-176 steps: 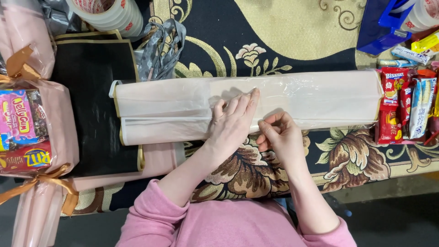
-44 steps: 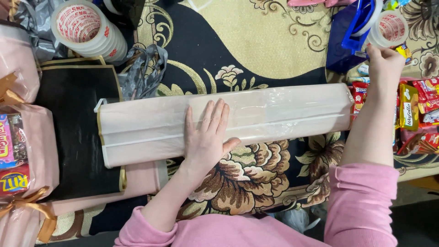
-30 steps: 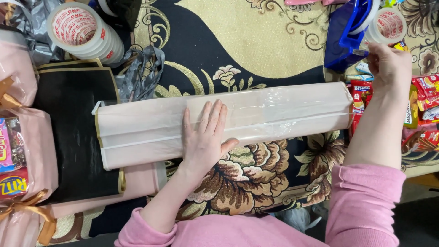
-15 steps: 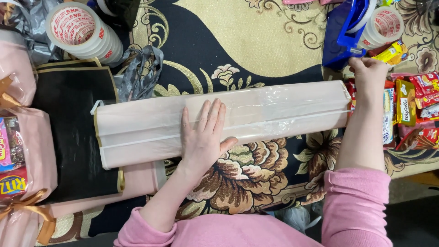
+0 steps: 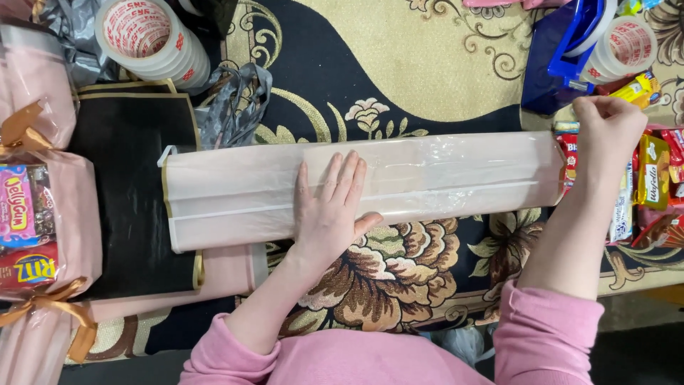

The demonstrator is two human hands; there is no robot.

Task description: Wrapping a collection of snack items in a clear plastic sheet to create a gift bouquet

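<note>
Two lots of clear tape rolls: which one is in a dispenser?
The tape roll at top right, in the blue dispenser. The top-left stack of rolls lies loose.

right hand (image 5: pixel 607 128): the fingertips are curled inward, so whether something is pinched cannot be told.
pale pink wrapped bag (image 5: pixel 363 185): its middle part is covered by the left hand (image 5: pixel 329 214).
snack packets (image 5: pixel 652 185): right of the bag, partly hidden behind the right forearm and cut by the right edge.
tape dispenser (image 5: pixel 559 57): above the bag's right end, cut off by the top edge.
gift baskets (image 5: pixel 35 214): left of the bag, cut by the left edge.
</note>
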